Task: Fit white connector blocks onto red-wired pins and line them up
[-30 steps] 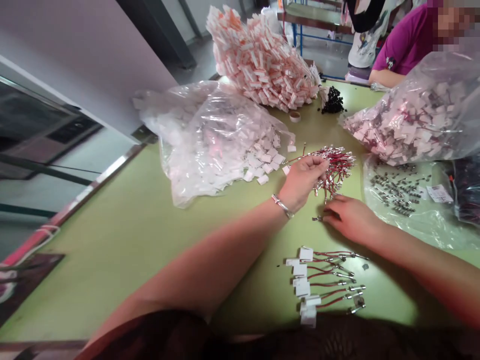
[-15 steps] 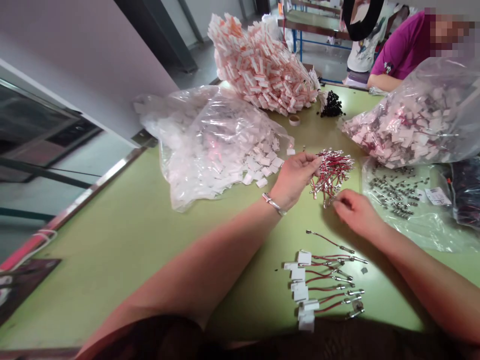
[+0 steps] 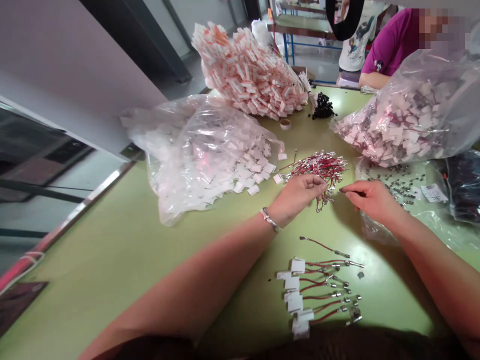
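Note:
My left hand, fingers pinched together, is at the near edge of a pile of short red wires with metal terminals. To its right, my right hand has thumb and forefinger closed on a wire end. A thin wire seems to span the small gap between both hands' fingertips; its ends are hidden by the fingers. Nearer to me lie several white connector housings with red wires in them, side by side. One loose wire with terminals at both ends lies just above that row.
A clear bag of white housings lies to the left. Behind it stands a heap of white and orange pieces, with a tape roll and black parts nearby. A full bag and small metal parts are right. A person sits opposite.
My left hand has come down from the wire pile's left side to its near edge. My right hand has moved right and slightly up. The view has shifted slightly.

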A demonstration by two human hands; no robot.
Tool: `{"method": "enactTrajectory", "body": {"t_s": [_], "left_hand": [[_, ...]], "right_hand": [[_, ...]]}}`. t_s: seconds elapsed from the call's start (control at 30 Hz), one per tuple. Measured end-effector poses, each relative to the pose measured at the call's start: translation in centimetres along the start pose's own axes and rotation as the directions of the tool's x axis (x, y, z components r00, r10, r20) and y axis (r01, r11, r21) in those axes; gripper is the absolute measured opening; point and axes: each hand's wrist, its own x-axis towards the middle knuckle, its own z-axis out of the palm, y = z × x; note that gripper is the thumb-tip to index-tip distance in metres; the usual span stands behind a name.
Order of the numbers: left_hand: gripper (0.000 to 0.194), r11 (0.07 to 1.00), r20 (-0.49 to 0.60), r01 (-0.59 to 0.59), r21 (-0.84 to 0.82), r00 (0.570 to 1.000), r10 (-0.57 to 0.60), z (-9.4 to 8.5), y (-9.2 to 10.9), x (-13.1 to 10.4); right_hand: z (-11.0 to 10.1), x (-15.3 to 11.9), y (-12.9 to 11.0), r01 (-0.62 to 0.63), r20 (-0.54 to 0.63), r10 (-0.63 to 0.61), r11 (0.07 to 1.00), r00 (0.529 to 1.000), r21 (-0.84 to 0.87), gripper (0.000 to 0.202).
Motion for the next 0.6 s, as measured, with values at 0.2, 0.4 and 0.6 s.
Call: {"method": "enactTrajectory", "body": {"t_s": [0.2,0.4,0.6], "left_hand": [[0.015,0.992,0.057,0.008,-0.122,0.998,-0.001,1.0,-0.5,-0.6],[0.015,0.996,0.037,-0.081,-0.027,0.996,0.082,0.8,-1.0,-0.5],[0.013,0.629,0.199,-0.556,0.543,0.813,0.547,0.0,-1.5,-0.6]], "right_hand": [[1.0,-0.5,-0.3,0.151,-0.2,-0.13,0.984,0.971,0.097,0.019],[1.7,-0.6,0.2,0.284,-0.171,-0.289,0.957,0.942,-0.057,0.014],[1.0,-0.8,-0.4,0.235,0.029,-0.234,0.971,0.972,-0.046,0.014]]}}
